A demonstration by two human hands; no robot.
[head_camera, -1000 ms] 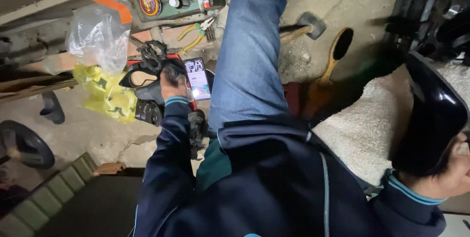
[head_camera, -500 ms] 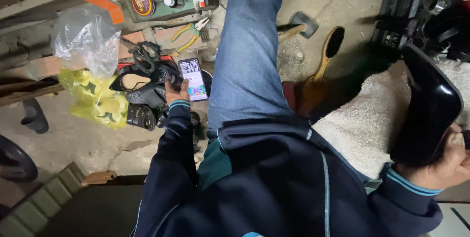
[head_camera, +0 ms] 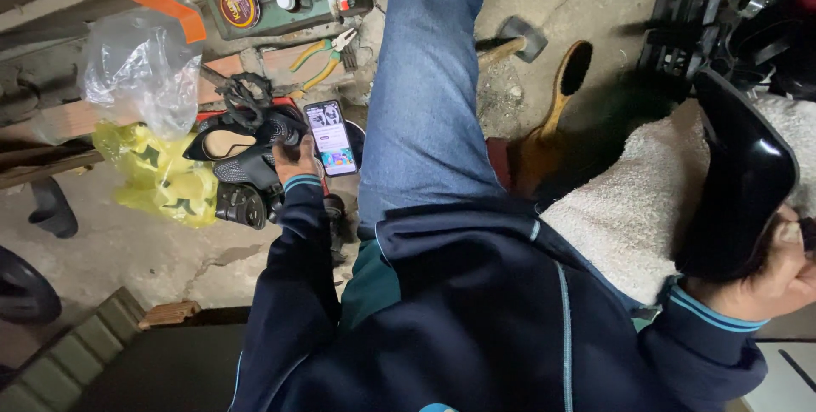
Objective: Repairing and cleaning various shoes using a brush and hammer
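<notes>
Left hand (head_camera: 299, 159) has reached further into the black shoe pile (head_camera: 246, 165) beside the lit smartphone (head_camera: 331, 137), grip unclear; right hand (head_camera: 778, 280) stays clamped on black high-heeled shoe (head_camera: 739, 182).

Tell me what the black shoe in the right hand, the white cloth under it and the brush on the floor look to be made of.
The black shoe looks like polished or patent leather, judging by its bright glare. The white cloth seems terry towelling, nubby and matte. The brush appears to be varnished wood with dark bristles. The right hand grips the shoe.
</notes>
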